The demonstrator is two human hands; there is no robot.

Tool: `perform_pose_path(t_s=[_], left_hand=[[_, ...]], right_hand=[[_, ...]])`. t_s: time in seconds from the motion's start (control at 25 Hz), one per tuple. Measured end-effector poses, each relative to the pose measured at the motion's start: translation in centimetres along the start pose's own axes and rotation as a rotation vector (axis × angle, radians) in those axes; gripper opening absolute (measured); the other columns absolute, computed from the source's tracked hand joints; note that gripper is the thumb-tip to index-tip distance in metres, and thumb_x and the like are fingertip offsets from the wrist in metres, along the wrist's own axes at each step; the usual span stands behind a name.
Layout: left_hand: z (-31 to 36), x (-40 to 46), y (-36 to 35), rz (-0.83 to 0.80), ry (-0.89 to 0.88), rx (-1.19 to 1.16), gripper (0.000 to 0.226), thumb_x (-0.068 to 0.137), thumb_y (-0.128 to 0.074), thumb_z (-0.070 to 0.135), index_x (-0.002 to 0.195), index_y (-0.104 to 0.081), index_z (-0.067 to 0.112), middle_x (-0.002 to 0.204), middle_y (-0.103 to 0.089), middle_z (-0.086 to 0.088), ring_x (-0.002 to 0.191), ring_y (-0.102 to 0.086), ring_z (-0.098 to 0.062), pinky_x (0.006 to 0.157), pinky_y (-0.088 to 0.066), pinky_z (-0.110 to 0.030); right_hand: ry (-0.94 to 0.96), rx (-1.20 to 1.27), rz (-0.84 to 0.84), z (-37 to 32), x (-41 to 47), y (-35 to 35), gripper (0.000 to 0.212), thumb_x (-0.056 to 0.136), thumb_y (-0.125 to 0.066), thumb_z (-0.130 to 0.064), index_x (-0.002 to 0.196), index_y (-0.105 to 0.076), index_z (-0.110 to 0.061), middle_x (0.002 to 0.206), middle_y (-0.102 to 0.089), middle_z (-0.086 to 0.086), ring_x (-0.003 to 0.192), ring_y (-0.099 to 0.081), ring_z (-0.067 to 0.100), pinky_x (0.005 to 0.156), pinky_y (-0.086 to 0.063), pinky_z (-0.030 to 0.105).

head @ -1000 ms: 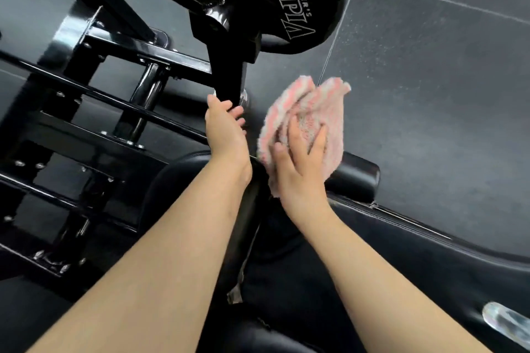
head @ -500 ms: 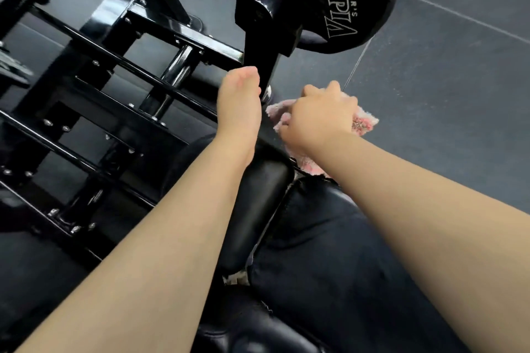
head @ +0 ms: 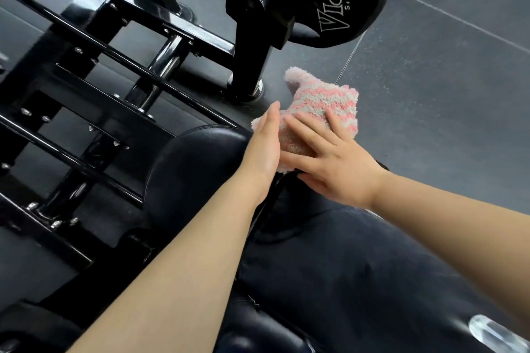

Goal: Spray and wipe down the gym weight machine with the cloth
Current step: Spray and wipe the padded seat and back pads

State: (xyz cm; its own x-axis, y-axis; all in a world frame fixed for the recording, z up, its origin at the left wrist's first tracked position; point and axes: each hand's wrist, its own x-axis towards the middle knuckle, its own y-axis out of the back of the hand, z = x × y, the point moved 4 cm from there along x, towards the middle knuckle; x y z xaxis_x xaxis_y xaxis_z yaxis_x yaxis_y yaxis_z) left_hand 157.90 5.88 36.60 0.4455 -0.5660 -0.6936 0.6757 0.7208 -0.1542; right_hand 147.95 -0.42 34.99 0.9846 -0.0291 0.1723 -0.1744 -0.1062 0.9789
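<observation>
Your right hand [head: 335, 163] presses the cloth [head: 324, 112] flat-fingered; your left hand [head: 265, 142], fingers straight, touches its 9 o'clock edge.

Clear object [head: 494, 334] at bottom edge, blurred, unidentifiable

Even, soft overhead light; bright glare streaks on the glossy black frame [head: 183, 26]; wide-angle bending at edges, slightly soft focus.
</observation>
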Motion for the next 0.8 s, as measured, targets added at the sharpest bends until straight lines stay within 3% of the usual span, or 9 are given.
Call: perform_pose_path(t_s=[0.08, 0.16, 0.2, 0.32, 0.4, 0.48, 0.56, 0.68, 0.8], left_hand=[[-1.2, 0.9, -0.8, 0.002, 0.066, -0.121, 0.044, 0.096, -0.024, 0.058, 0.116, -0.054, 0.032, 0.115, -0.062, 0.001, 0.107, -0.061, -0.021, 0.094, -0.05, -0.043], [-2.1, 1.7, -1.4, 0.04, 0.093, -0.228, 0.059, 0.095, -0.02, 0.06, 0.131, -0.049, 0.024, 0.125, -0.061, -0.006, 0.111, -0.06, -0.024, 0.097, -0.048, -0.044], [-2.4, 1.8, -1.6, 0.056, 0.116, -0.264, 0.063, 0.095, -0.019, 0.06, 0.134, -0.047, 0.019, 0.127, -0.06, -0.009, 0.112, -0.059, -0.025, 0.098, -0.047, -0.043], [-3.0, 2.1, -1.4, 0.079, 0.183, -0.289, 0.064, 0.098, -0.017, 0.054, 0.131, -0.05, 0.01, 0.124, -0.061, -0.011, 0.111, -0.059, -0.025, 0.095, -0.047, -0.038], [-3.6, 2.8, -1.1, 0.094, 0.19, -0.265, 0.06, 0.101, -0.017, 0.05, 0.126, -0.055, 0.01, 0.119, -0.063, -0.009, 0.106, -0.06, -0.023, 0.091, -0.048, -0.036], [-4.1, 3.1, -0.9, 0.105, 0.181, -0.226, 0.056, 0.102, -0.019, 0.045, 0.125, -0.057, 0.011, 0.12, -0.063, -0.012, 0.106, -0.061, -0.026, 0.097, -0.047, -0.042], [-5.1, 3.0, -0.9, 0.11, 0.183, -0.208, 0.05, 0.103, -0.021, 0.039, 0.128, -0.056, 0.013, 0.122, -0.063, -0.012, 0.11, -0.06, -0.026, 0.102, -0.043, -0.045], [-6.1, 1.3, -0.7, 0.033, 0.283, -0.234, 0.034, 0.103, -0.027, 0.024, 0.115, -0.059, 0.017, 0.113, -0.065, -0.006, 0.106, -0.057, -0.021, 0.105, -0.041, -0.037], [-5.8, 0.6, 0.9, 0.052, 0.28, 0.164, 0.036, 0.097, -0.037, 0.014, 0.131, -0.049, 0.008, 0.124, -0.055, -0.008, 0.115, -0.052, -0.021, 0.1, -0.039, -0.032]], right_hand=[[-0.249, 0.336, 0.106, 0.2, -2.2, 1.6, 0.042, 0.089, -0.049, -0.02, 0.131, -0.051, -0.013, 0.15, -0.029, 0.013, 0.138, -0.03, 0.029, 0.116, -0.023, 0.037], [-0.536, 0.57, 0.25, 0.5, -3.5, 2.4, 0.04, 0.092, -0.045, -0.018, 0.129, -0.054, -0.005, 0.146, -0.033, 0.007, 0.135, -0.034, 0.018, 0.112, -0.024, 0.018], [-0.625, 0.616, 0.309, 0.5, -3.5, 2.4, 0.039, 0.092, -0.043, -0.016, 0.127, -0.056, -0.003, 0.142, -0.037, 0.005, 0.132, -0.037, 0.014, 0.111, -0.025, 0.015], [-0.651, 0.486, 0.368, 1.1, -1.0, 3.0, 0.038, 0.088, -0.043, -0.015, 0.118, -0.064, -0.004, 0.134, -0.051, 0.005, 0.124, -0.044, 0.019, 0.107, -0.034, 0.031], [-0.567, 0.292, 0.226, 1.6, 1.1, 3.2, 0.04, 0.086, -0.044, -0.024, 0.116, -0.066, -0.011, 0.135, -0.054, 0.008, 0.127, -0.043, 0.028, 0.105, -0.03, 0.049], [-0.502, 0.167, 0.063, 1.9, 2.8, 2.9, 0.04, 0.085, -0.047, -0.03, 0.118, -0.066, -0.018, 0.138, -0.052, 0.009, 0.132, -0.04, 0.034, 0.107, -0.024, 0.058], [-0.489, 0.182, -0.02, 2.1, 3.5, 2.5, 0.043, 0.085, -0.045, -0.033, 0.121, -0.064, -0.021, 0.142, -0.048, 0.009, 0.135, -0.037, 0.035, 0.109, -0.019, 0.06], [-0.432, 0.17, -0.003, 2.2, 3.1, 2.5, 0.046, 0.085, -0.037, -0.032, 0.118, -0.065, -0.018, 0.137, -0.052, 0.01, 0.133, -0.04, 0.035, 0.106, -0.022, 0.062], [-0.339, 0.142, 0.018, 2.4, 2.5, 3.0, 0.042, 0.083, -0.039, -0.026, 0.111, -0.067, -0.013, 0.129, -0.058, 0.01, 0.13, -0.045, 0.035, 0.101, -0.028, 0.064]])
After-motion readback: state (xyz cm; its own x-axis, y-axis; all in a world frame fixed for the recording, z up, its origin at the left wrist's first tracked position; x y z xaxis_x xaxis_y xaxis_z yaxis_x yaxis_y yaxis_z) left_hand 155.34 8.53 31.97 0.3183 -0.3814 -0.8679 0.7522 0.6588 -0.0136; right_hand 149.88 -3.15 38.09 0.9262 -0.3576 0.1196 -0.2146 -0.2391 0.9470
